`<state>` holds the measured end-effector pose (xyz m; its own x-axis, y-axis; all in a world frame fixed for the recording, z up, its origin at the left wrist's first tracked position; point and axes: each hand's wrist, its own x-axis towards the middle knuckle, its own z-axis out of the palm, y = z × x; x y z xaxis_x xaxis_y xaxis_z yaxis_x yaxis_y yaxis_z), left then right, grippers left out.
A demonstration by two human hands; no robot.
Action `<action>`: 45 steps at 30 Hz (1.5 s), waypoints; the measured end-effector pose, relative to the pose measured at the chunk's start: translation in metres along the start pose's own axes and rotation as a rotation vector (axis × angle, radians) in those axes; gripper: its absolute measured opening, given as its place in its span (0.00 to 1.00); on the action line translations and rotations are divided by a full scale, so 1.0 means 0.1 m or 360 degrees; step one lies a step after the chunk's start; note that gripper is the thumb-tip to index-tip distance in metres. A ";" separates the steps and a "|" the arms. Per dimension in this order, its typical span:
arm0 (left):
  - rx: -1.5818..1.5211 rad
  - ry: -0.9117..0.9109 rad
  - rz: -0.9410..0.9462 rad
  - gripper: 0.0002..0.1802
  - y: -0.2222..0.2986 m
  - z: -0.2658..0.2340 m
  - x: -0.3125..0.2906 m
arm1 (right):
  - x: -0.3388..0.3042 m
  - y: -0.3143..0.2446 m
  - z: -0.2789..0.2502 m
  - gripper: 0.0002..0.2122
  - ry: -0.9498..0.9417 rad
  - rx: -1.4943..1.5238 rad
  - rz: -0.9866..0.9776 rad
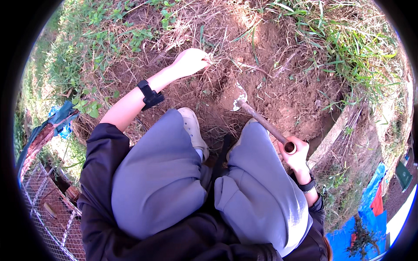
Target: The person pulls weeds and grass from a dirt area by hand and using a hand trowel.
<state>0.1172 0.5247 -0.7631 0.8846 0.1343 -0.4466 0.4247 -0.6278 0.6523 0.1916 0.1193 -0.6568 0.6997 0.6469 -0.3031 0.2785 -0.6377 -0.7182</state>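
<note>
My left hand (191, 62) reaches over the bare soil with its fingers pinched on a tuft of dry grass (210, 59). A black band is strapped round that wrist. Beside my right knee, my right hand (294, 153) is wrapped round the brown, hollow pipe handle of a digging tool (265, 122). The tool slants away to the left, and its soil-coated blade (238, 96), pale at the edges, rests at the loose earth in front of my shoes. How deep the blade sits, I cannot tell.
Green grass (348, 56) grows at the far right, with weeds (135, 37) at the far left. My light clog (191, 128) stands on the soil. A wire mesh panel (52, 213) is at lower left, a blue tarp (348, 241) at lower right.
</note>
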 end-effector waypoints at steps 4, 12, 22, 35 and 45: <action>-0.0002 -0.0031 -0.0043 0.10 -0.01 -0.03 -0.02 | -0.14 0.00 -0.33 0.07 -0.0028 -0.0240 -0.0145; 0.0080 0.0031 -0.0009 0.10 0.05 -0.01 0.07 | 0.63 -0.29 0.10 0.11 0.0042 -0.0368 -0.0240; 0.0442 -0.0113 -0.0066 0.13 0.24 0.00 0.02 | 0.41 -0.17 0.26 0.10 -0.0029 0.0143 0.0192; 0.0357 -0.0085 0.0035 0.18 0.09 0.09 0.07 | -0.07 -0.25 -0.25 0.06 0.0030 -0.0200 0.0021; 0.0449 -0.0097 0.0127 0.14 0.10 0.14 0.07 | 0.49 -0.19 0.19 0.11 0.0050 -0.0200 -0.0195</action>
<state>0.1248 0.5085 -0.7678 0.8962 0.0354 -0.4423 0.2766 -0.8240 0.4944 0.2079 0.1711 -0.6698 0.6754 0.7107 -0.1969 0.4414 -0.6034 -0.6641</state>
